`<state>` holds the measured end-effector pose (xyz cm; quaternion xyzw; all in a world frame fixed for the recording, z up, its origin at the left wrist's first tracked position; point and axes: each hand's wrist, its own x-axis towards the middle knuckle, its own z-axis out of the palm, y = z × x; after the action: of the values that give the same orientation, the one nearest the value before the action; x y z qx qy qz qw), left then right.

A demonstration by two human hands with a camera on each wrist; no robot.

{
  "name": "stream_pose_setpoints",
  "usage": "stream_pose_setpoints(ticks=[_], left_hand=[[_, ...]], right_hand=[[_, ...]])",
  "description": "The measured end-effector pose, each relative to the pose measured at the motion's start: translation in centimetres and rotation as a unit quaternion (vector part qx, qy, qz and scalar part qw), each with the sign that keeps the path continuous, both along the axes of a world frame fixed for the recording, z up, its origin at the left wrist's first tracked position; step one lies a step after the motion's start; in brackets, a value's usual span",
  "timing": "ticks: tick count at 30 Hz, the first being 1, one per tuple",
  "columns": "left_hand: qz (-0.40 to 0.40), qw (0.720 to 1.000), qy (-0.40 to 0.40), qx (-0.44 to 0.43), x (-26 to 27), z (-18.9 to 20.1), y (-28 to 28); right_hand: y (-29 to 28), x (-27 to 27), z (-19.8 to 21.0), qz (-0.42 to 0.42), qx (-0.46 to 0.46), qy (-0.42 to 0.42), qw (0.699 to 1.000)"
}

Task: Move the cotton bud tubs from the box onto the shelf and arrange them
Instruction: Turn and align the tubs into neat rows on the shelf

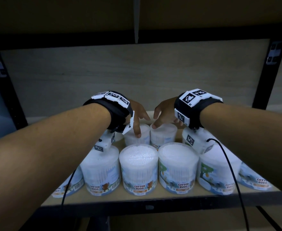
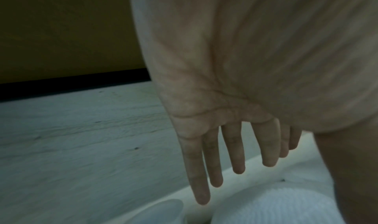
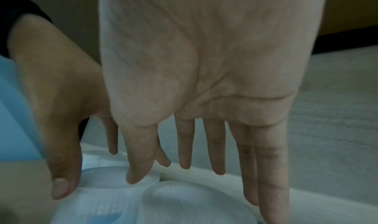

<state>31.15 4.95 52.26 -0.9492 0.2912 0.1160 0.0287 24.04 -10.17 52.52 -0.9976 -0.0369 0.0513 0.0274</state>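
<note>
Cotton bud tubs [image 1: 140,169] stood in two rows on the shelf [image 1: 137,200], a full front row along the near edge and a back row behind it. No box showed in any view. Both hands were over the back row. The left hand [image 1: 137,116] hung with fingers straight and spread, its thumb touching the lid rim of the back-left tub [image 1: 137,136]; nothing was grasped. The right hand [image 1: 164,112] was likewise released, fingers straight and pointing down, its thumb resting on the lid edge of the back-right tub [image 1: 163,135]. The right wrist view showed that thumb [image 3: 141,162] on a clear lid with the other fingers hanging just behind the tub.

It looked like the arranging stage: nudging the two back tubs into line. Done well, that would mean pushing low on the walls rather than at the lid, since a tall light tub pressed near the top may tip. Sliding them together until the sides met, then squaring them to the front row, seemed the tidy course.

The front row stood close under both forearms, so a dropped wrist could knock one off the edge. The wrist cameras and their black cables [image 1: 228,164] trailed across the front tubs and might snag. A further tub [image 1: 193,139] sat under the right wrist, partly hidden.
</note>
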Motion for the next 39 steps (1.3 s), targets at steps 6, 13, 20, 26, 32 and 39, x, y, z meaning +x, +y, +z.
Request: stream_pose_setpoints(ticks=[6, 13, 20, 26, 32, 39], left_hand=[[0.0, 0.998, 0.062, -0.001, 0.2, -0.7, 0.0], [0.026, 0.991, 0.126, -0.022, 0.4, -0.9, 0.0], [0.02, 0.986, 0.162, -0.025, 1.1, -0.6, 0.5], [0.018, 0.988, 0.149, -0.043, 1.4, -0.8, 0.8], [0.018, 0.987, 0.122, -0.101, 1.2, -1.2, 1.0], [0.027, 0.99, 0.119, -0.067, 0.9, -0.8, 0.6]], right_hand=[[0.5, 0.5, -1.1, 0.001, -0.024, 0.034, 0.999], [0.1, 1.0, -0.8, 0.015, -0.007, 0.053, 0.998], [-0.8, 2.3, -0.9, 0.021, 0.012, 0.075, 0.997], [-1.2, 3.1, -1.1, 0.039, 0.015, 0.119, 0.992], [-1.4, 3.6, -1.4, 0.041, 0.035, 0.115, 0.992], [-0.9, 2.9, -1.6, 0.023, 0.007, 0.053, 0.998]])
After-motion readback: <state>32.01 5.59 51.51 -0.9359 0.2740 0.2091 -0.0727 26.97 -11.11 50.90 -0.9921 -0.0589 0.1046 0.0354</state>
